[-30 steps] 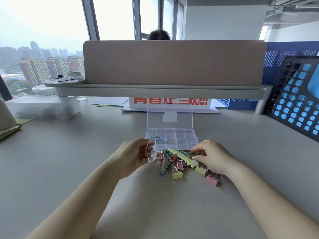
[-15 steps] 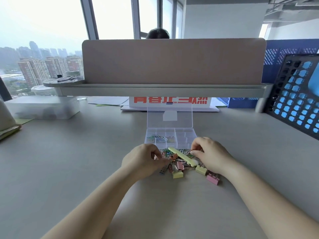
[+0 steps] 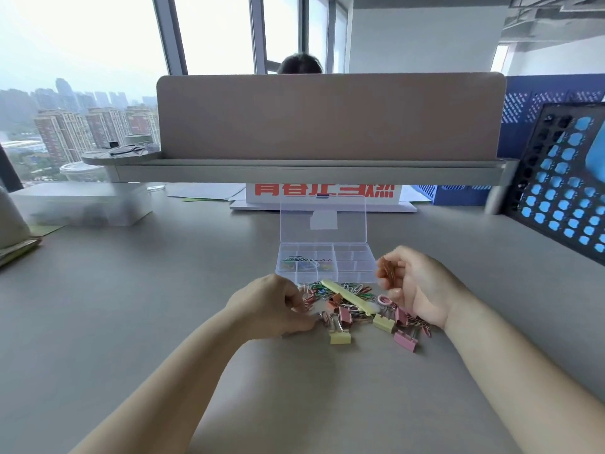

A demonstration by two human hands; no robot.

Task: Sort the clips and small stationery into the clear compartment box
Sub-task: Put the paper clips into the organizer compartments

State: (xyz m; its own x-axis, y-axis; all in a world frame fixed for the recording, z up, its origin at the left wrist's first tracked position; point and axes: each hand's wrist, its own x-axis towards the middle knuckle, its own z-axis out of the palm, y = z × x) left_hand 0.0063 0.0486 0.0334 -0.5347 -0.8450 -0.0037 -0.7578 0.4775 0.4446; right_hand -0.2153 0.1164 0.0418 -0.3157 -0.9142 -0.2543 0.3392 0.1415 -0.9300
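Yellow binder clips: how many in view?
2. One yellow binder clip at the near edge of the pile; another to its right, near the right hand. Others may hide under the pile.

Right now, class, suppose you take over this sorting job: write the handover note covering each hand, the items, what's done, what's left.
Left hand: low at the pile's left edge, fingers curled among clips; grip unclear.
Right hand: raised above the pile's right side, pinching an orange clip.
Compartment box: open, lid upright, just behind the pile.
Done: a few left compartments hold clips.
Left: loose paper clips, pink binder clips, yellow binder clips, a yellow stick and a pink ring on the desk.
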